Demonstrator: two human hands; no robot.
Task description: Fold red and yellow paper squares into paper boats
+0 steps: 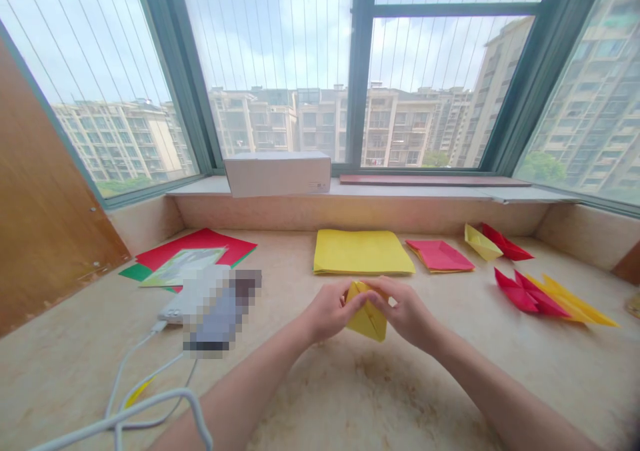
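Observation:
A small folded piece of yellow paper (369, 321) is held between my two hands, a little in front of a stack of yellow paper sheets (364, 251). My left hand (333, 310) grips its left side, thumb on the near face. On the other side my right hand (403, 308) pinches it, with the thumb near the left one. The paper is tilted, and a crease runs down its near face. Fingers cover its upper edges and part of its back.
Right of the stack lie folded red paper (443, 256), a pale yellow paper boat (483, 242), a red paper boat (507, 244) and more red (525, 292) and orange-yellow folded shapes (583, 303). At left are red sheets (200, 239), a white power bank (175, 312) and cables (120, 358). A white box (277, 176) stands on the sill.

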